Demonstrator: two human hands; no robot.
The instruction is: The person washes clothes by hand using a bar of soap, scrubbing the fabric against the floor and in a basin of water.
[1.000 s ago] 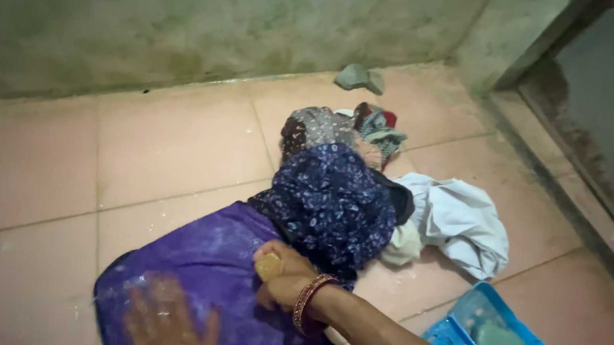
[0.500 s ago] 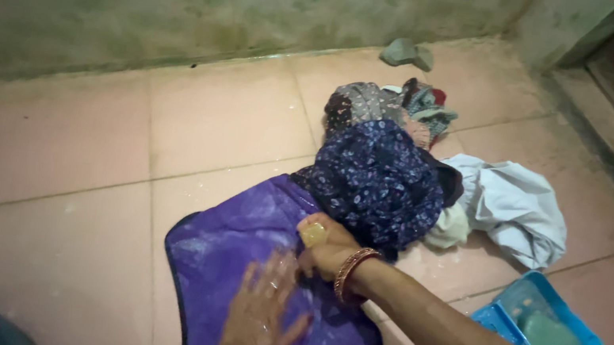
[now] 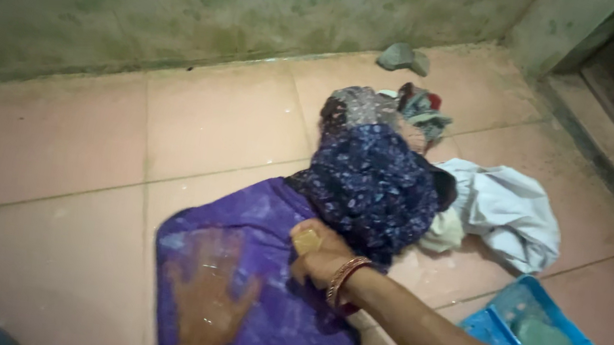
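The purple cloth (image 3: 259, 286) is lying spread on the tiled floor (image 3: 65, 186), its far end bunching into a dark floral heap. The left hand (image 3: 206, 306) is pressing flat, fingers splayed, pinning the cloth steady, while the right hand (image 3: 319, 256) is gripping a yellow soap bar (image 3: 306, 240) against it.

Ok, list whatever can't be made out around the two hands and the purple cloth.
Head view only:
- Purple cloth: its near end is cut by the bottom edge; the left hand and right hand cover parts.
- Yellowish bar: mostly wrapped by the right hand's fingers.
- Left hand: blurred.
- Clothes pile: buried garments hidden.
- Blue tray: the greenish lump's kind is unclear.
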